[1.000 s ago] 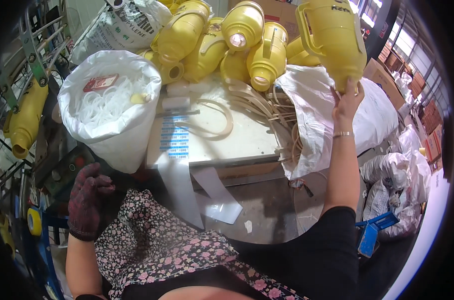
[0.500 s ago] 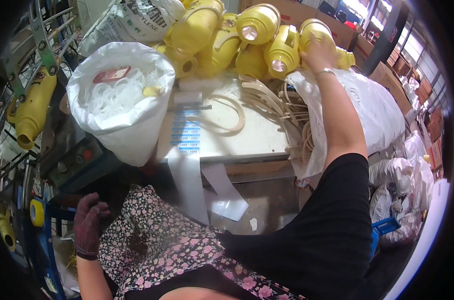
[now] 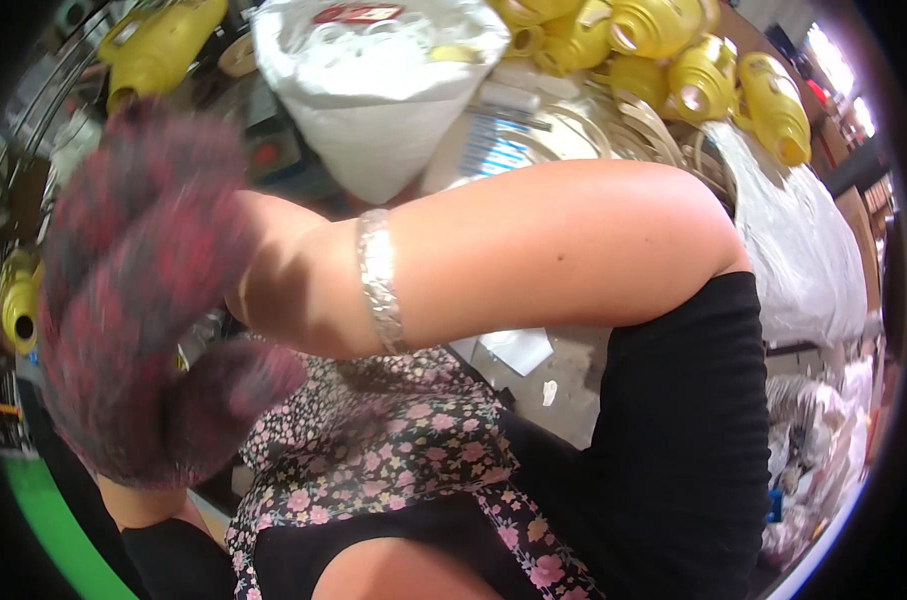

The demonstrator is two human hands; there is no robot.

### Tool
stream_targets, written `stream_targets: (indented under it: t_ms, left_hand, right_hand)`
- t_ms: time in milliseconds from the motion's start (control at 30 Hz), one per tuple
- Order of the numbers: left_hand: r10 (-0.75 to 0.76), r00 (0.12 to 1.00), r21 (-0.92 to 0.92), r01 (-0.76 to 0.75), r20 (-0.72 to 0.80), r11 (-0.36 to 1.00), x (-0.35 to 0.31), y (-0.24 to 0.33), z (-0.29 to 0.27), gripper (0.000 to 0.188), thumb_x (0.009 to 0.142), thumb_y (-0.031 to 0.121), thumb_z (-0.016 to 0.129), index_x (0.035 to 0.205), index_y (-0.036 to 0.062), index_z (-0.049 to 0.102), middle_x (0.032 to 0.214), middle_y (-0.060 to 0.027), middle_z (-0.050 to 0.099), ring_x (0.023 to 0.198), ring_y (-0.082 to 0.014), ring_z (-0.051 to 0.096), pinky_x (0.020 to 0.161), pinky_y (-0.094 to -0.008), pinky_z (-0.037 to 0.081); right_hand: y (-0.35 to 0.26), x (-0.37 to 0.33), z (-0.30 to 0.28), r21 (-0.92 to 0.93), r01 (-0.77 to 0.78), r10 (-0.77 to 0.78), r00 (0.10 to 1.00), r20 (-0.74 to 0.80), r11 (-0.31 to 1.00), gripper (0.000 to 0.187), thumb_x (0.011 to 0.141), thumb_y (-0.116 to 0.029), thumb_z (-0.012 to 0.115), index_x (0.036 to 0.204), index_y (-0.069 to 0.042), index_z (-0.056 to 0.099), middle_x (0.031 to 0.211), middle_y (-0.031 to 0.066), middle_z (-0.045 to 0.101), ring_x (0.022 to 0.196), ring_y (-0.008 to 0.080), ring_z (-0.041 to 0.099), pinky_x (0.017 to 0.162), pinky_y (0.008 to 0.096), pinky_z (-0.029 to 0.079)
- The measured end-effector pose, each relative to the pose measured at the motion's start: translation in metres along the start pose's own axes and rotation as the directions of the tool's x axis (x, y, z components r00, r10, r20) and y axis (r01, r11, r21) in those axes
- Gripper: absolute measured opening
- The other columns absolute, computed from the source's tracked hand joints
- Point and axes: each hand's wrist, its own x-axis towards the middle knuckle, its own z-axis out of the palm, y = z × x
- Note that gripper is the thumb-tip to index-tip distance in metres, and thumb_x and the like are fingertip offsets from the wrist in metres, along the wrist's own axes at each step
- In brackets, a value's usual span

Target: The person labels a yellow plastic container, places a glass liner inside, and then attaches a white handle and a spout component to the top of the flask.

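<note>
My left hand [image 3: 143, 300], in a dark red and black knitted glove, is raised large at the left, smeared by motion. Its fingers curl over and the thumb lies apart below them; whether anything is inside I cannot make out. My bare right forearm crosses the middle toward the left, with a silvery band [image 3: 378, 280] at the wrist. Of my right hand [image 3: 273, 260] only the part near the wrist shows; the glove hides its fingers. Beyond the glove, a yellow plastic jug [image 3: 168, 50] with a handle sits at the upper left.
A white sack [image 3: 373, 140] of translucent rings stands at the far side, a red packet [image 3: 358, 13] on top. Several yellow jugs [image 3: 703, 75] lie at the back right above beige strips [image 3: 648, 125]. A clear plastic bag [image 3: 793, 250] bulges at the right.
My right hand has left the yellow jugs at the back and swung left across my body. The gloved left hand has risen from beside my lap. The view has shifted too.
</note>
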Motion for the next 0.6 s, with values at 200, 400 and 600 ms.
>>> stream_targets:
  t_ms: [200,400,600]
  left_hand:
    - [-0.094,0.996,-0.243,0.090,-0.004,0.966,0.040,0.007,0.030,0.038,0.091,0.023,0.060,0.124,0.0044,0.059,0.127,-0.0150,0.058,0.115,-0.0290,0.057,0.100,-0.0410,0.042]
    - [-0.094,0.981,0.175,0.064,0.168,0.983,-0.028,-0.106,0.066,0.029,0.089,0.031,0.059,0.108,0.0098,0.063,0.112,-0.0124,0.064,0.102,-0.0317,0.061,0.088,-0.0406,0.048]
    - [-0.722,0.555,0.168,0.826,-0.414,0.539,-0.296,-0.088,0.059,0.027,0.087,0.024,0.064,0.110,0.0097,0.065,0.110,-0.0117,0.066,0.102,-0.0336,0.061,0.087,-0.0424,0.049]
  right_hand:
    - [0.010,0.099,0.025,0.163,0.012,-0.035,0.990,0.139,0.987,0.039,0.080,-0.042,0.065,0.109,-0.016,0.070,0.111,0.0049,0.066,0.113,0.0266,0.054,0.102,0.0536,0.026]
    - [0.004,0.157,0.062,0.390,-0.186,0.113,0.973,0.201,0.902,0.029,0.084,-0.033,0.061,0.101,-0.012,0.071,0.103,0.0084,0.069,0.102,0.0233,0.061,0.096,0.0456,0.037]
    - [-0.023,0.101,0.123,0.738,-0.196,-0.005,0.965,0.261,0.645,0.041,0.077,-0.024,0.071,0.112,-0.005,0.064,0.108,0.0167,0.066,0.102,0.0335,0.061,0.092,0.0436,0.047]
